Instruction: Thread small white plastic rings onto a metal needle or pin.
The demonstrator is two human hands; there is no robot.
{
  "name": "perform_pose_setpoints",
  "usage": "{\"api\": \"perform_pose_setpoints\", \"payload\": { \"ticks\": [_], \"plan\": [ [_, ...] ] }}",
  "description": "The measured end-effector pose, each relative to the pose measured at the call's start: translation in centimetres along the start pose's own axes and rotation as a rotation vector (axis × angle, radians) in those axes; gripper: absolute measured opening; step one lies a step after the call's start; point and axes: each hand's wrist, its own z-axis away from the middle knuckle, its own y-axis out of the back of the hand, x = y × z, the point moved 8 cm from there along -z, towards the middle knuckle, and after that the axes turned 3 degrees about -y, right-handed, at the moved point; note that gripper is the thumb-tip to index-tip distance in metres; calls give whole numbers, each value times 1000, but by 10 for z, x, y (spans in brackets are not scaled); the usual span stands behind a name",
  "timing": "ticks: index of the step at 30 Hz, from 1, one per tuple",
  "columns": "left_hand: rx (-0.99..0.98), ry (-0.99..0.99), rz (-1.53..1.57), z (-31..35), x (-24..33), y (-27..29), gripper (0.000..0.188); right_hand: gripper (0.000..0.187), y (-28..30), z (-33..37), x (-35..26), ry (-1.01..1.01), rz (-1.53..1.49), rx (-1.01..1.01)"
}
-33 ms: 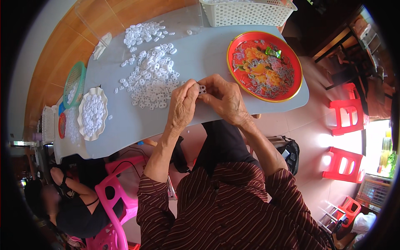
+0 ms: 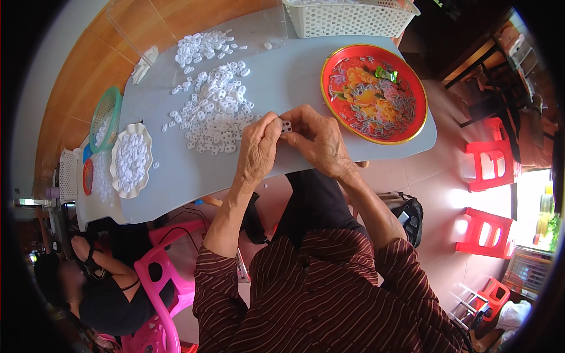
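Note:
Close together over the table's near edge, my two hands meet at a small white oval plastic piece with dark holes (image 2: 286, 126). My left hand (image 2: 259, 144) is closed, its fingertips pressed against the piece's left side. From the right, my right hand (image 2: 319, 141) pinches the same piece between thumb and fingers. Most of the piece is hidden by the fingers. Just beyond my left hand lies a loose heap of similar white two-holed pieces (image 2: 220, 97). Right of my right hand is a round red flowered tray (image 2: 325, 88) with many small metal pins scattered in it.
On the grey table (image 2: 176, 176), another white heap (image 2: 197, 47) lies farther back. A scalloped dish (image 2: 147, 176) of white pieces and a green basket (image 2: 112, 103) stand left. At the back is a white perforated basket (image 2: 353, 22). A person (image 2: 112, 282) sits lower left beside a pink chair (image 2: 156, 270).

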Motion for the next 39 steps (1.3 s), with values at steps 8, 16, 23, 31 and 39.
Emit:
{"api": "perform_pose_setpoints", "payload": {
  "ticks": [8,16,23,31,39],
  "plan": [
    [38,-46,-6,-1,4,2,23,24,1,-1,-1,8,-10,30],
    [9,-88,-4,-3,-3,1,22,24,2,-1,-3,40,18,29],
    [-23,-16,72,-3,-4,0,23,23,2,1,-11,86,92,16],
    [-3,-21,27,1,-2,-2,23,22,2,3,-15,121,92,52],
    [-26,-8,60,0,-2,-2,29,18,0,1,-11,102,44,24]
  ]
}}
